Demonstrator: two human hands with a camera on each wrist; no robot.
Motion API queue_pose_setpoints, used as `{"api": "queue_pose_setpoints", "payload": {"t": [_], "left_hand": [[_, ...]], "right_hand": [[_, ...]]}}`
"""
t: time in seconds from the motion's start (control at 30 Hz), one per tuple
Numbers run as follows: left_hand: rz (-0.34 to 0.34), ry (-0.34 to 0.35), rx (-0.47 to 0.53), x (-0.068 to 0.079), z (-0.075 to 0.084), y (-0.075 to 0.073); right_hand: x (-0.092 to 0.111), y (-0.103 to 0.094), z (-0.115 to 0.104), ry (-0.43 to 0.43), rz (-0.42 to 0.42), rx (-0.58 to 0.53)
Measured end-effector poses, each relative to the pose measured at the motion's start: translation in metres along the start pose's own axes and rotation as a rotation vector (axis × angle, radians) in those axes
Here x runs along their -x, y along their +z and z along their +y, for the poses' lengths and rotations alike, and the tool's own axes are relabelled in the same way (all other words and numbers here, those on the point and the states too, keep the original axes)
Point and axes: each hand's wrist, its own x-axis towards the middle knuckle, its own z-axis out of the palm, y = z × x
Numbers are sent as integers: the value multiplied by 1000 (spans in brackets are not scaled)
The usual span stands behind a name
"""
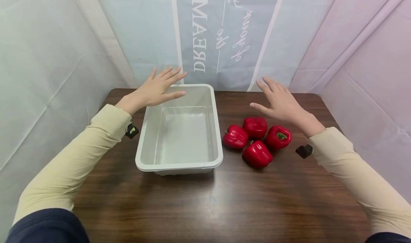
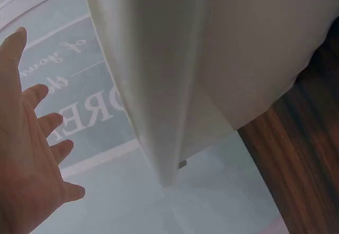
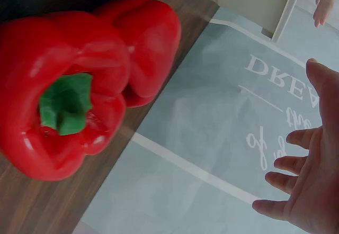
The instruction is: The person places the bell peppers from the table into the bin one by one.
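My left hand hovers over the far left corner of a pale grey plastic tub, fingers spread and holding nothing. The same hand shows at the left of the left wrist view, beside the tub's outer wall. My right hand is held with straight fingers above and behind several red bell peppers grouped right of the tub. In the right wrist view a pepper with a green stem is close to the camera, apart from the right hand. Nothing lies inside the tub.
The brown wood-grain table carries the tub and peppers. A light blue-grey printed cloth hangs behind its far edge. White cloth walls stand at both sides. Small black wrist cameras sit at the sleeve cuffs.
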Motion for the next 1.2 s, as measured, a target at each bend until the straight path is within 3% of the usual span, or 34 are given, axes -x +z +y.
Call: {"api": "queue_pose_setpoints", "payload": {"t": [0.57, 1.2], "left_hand": [[-9, -53, 51, 15, -18, 18], [47, -90, 65, 26, -31, 34]], "right_hand": [[19, 18, 15, 91, -73, -17], [41, 38, 27, 131, -52, -22]]}}
